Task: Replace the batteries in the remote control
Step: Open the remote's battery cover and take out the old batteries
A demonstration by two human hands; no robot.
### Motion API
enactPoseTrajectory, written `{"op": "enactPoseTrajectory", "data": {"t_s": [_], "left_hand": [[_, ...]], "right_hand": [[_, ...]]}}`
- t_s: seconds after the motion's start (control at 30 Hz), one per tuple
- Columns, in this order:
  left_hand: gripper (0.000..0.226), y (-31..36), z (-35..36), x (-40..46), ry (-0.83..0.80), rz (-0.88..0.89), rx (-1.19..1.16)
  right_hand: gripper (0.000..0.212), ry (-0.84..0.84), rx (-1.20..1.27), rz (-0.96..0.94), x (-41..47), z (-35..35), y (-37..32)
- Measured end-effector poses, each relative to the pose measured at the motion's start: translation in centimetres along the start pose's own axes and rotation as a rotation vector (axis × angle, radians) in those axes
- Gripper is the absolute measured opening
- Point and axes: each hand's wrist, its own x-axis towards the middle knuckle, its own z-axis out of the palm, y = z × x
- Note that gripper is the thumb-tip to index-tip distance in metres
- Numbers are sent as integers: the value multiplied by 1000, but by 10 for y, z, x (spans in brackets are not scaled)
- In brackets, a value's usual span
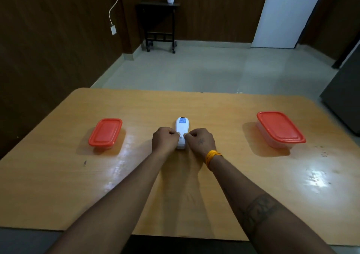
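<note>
A white remote control (182,127) lies back side up in the middle of the wooden table (214,175), with a blue label near its far end. My left hand (165,139) grips its left side with curled fingers. My right hand (200,139) grips its right side, thumb on the lower back where the battery cover is. Both thumbs meet on the remote's back. No batteries are in sight.
A clear box with a red lid (106,134) stands on the table to the left. A larger one (279,129) of the same kind stands to the right. Beyond the far table edge is open floor, with a small black side table (158,24) at the wall.
</note>
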Motion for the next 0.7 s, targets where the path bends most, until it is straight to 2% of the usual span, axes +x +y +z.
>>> {"op": "enactPoseTrajectory", "data": {"t_s": [0.13, 0.2, 0.27, 0.4, 0.57, 0.7], "left_hand": [[12, 5, 0, -5, 10, -91, -90], [16, 6, -1, -9, 5, -114, -153], [8, 5, -1, -13, 4, -144, -273], [25, 2, -3, -28, 10, -180, -501], [20, 6, -23, -59, -147, -231, -766], [30, 12, -41, -88, -246, -189, -770]], "right_hand": [[25, 26, 125, 37, -3, 6, -4], [23, 50, 253, 84, -7, 8, -4], [26, 65, 385, 140, -12, 9, -2], [30, 61, 567, 132, -31, 6, 7], [24, -34, 812, 88, -70, -20, -5], [19, -125, 844, 84, -104, -35, -14]]}}
